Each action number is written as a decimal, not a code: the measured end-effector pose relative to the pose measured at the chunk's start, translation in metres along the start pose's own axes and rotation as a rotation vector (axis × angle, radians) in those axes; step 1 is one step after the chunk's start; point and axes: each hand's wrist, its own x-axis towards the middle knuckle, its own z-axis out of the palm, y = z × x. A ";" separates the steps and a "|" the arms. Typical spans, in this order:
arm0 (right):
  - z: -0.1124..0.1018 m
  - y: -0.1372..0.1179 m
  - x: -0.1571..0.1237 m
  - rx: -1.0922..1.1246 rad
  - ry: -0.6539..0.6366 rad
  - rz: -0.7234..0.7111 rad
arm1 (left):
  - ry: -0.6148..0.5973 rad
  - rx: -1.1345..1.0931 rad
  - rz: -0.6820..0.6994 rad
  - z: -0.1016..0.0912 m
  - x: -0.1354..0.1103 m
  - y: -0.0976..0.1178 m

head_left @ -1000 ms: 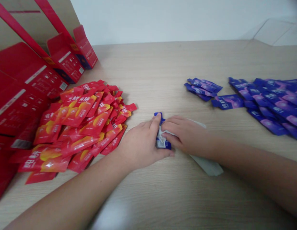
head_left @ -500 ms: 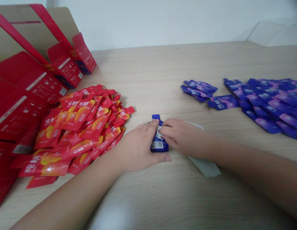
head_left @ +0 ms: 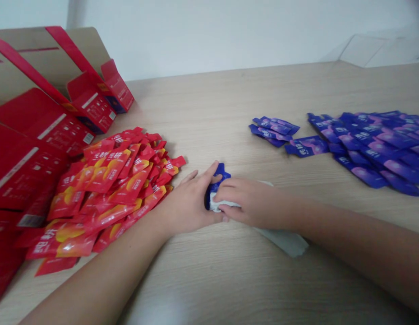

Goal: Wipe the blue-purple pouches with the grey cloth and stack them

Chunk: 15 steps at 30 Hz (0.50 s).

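The left hand (head_left: 192, 203) curves around a small blue pouch (head_left: 222, 172), its fingers along the pouch's upper part and its thumb stretched below the near end, so that the pouch sits gripped in the hollow between them. Right against it, the right hand (head_left: 245, 203) has its fingers bunched and pinches a white cloth (head_left: 214, 201), pressing it onto the pouch's lower part; the pouch's notched top pokes out just past the fingertips of both hands. More pale material (head_left: 285, 243) lies under the right hand and wrist, showing on the near side and a little on the far side; the hand hides whether it is one piece with the cloth. Just left of the left hand and forearm spreads a heap of red pouches (head_left: 111, 180) with yellow patches. Farther left, beyond that heap, red cartons (head_left: 94, 104) stand in a row with flaps up. Ahead of the right hand and off to its right lie purple-blue pouches: a small cluster (head_left: 275, 128) nearer, with a larger overlapping pile (head_left: 375, 146) farther right. The wood-grain tabletop (head_left: 199, 104) runs beneath both hands and away to a pale wall (head_left: 212, 36) beyond them.
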 end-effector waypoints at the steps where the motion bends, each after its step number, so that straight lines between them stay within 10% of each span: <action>1: 0.000 0.003 0.002 -0.015 -0.004 0.017 | -0.004 -0.006 -0.015 -0.001 0.000 0.001; 15: 0.004 0.041 0.003 -0.042 0.179 0.214 | 0.068 0.027 0.005 0.008 -0.001 -0.003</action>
